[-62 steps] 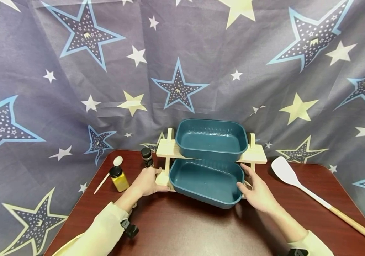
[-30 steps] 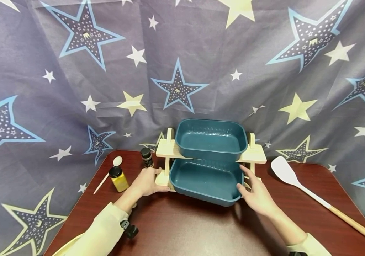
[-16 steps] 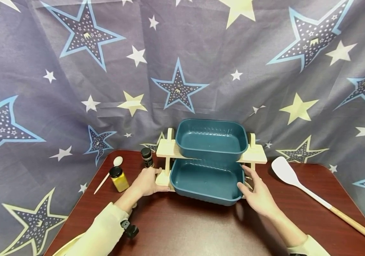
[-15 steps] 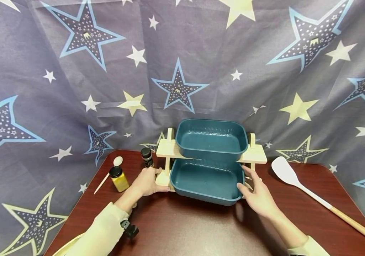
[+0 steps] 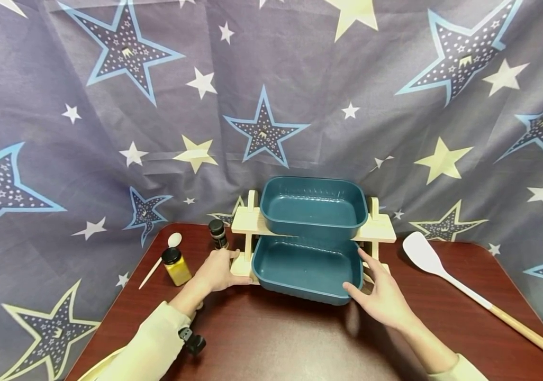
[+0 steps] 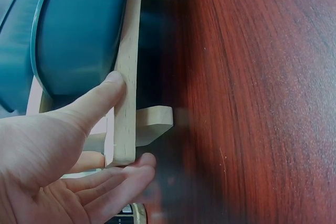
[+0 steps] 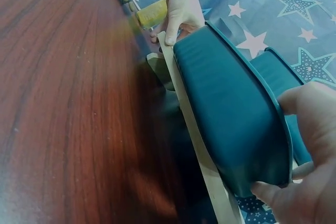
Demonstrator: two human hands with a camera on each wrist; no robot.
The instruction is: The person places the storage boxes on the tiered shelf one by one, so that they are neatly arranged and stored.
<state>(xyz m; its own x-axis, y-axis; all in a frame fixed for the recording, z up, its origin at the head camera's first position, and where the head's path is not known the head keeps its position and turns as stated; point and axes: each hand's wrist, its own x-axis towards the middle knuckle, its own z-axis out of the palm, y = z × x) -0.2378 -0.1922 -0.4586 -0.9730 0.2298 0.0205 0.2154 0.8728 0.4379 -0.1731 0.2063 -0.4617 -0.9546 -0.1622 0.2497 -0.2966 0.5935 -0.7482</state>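
Note:
A two-tier wooden rack (image 5: pixel 379 229) bears two teal rectangular bins. The upper bin (image 5: pixel 314 209) sits on the top shelf. On the bottom shelf rests the lower bin (image 5: pixel 305 267), its front right corner jutting out a little. My left hand (image 5: pixel 216 271) grips the left end of the bottom shelf board (image 6: pixel 128 77), thumb on the front edge and fingers at its end. At the lower bin's right end, my right hand (image 5: pixel 382 299) holds the corner. Its thumb lies over the front rim while the fingers reach along the right side, as the right wrist view shows.
Left of the rack stand a dark-capped spice jar (image 5: pixel 217 234) and a black-lidded yellow jar (image 5: pixel 177 266). A pale wooden spoon (image 5: pixel 174 239) lies behind them. A white spatula (image 5: pixel 457 283) with a wooden handle lies at the right. Star-patterned cloth (image 5: pixel 300 106) hangs behind.
The lower bin's front right corner has moved slightly back toward the rack. My right thumb has shifted left and nearer along the front rim. My left hand stays in place.

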